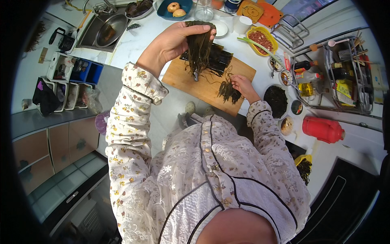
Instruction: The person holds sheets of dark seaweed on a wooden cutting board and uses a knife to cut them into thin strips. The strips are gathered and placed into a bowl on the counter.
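Observation:
My left hand (172,42) is raised over the cutting board's far left part. Its thumb and fingers pinch a hanging bundle of dark, wet leafy sheets (199,45), perhaps kelp. A shiny grey tip shows at the bundle's lower end; I cannot tell what it is. Behind the bundle, flat glossy sheets of the same dark stuff (223,59) lie on the wooden cutting board (186,77). At the board's right edge my right hand (243,86) grips a tuft of thin dark shreds (227,91). Some strands trail loosely to the left across the wood.
Right of the board stand a bowl of dark shreds (276,100), a yellow basket of peanuts (262,41) with a green onion (253,41) across its rim, and a red thermos (323,129). Bottles fill a wire rack (327,76). A metal basin (112,30) sits in the sink.

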Tool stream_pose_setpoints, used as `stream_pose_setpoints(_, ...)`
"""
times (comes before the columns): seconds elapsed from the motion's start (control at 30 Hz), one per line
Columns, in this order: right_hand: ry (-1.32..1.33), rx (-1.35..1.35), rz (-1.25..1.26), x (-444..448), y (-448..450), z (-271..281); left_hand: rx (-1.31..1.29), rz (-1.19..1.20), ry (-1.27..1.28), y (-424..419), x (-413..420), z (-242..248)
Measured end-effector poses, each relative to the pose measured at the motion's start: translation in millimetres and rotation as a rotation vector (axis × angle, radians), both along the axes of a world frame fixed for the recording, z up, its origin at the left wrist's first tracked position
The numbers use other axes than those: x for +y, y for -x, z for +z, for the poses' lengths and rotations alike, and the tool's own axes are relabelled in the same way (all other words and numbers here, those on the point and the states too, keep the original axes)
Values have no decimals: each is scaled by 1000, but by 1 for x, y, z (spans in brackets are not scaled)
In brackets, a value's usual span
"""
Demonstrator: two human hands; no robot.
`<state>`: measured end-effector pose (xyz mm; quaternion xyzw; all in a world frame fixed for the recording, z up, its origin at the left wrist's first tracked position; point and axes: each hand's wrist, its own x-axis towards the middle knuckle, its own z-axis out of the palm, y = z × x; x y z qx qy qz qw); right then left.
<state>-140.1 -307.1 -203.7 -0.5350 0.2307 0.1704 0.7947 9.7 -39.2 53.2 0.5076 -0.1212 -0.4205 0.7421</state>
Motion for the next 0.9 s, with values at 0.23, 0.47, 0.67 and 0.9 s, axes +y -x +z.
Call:
stream_pose_setpoints(0.23, 303, 3, 63, 4, 2, -12, -16, -9, -17, 1, -1, 1)
stream_pose_setpoints(0.47, 635, -107, 196, -1, 19, -60, 8, 5, -19, 1, 0, 0)
stream_pose_setpoints(0.67, 1032, -228, 326, 9, 27, -63, 10, 30, -24, -1, 4, -5)
stream_pose_setpoints(0.9, 1146, -160, 253, 28, 24, -65, 2, 35, -27, -2, 6, -6)
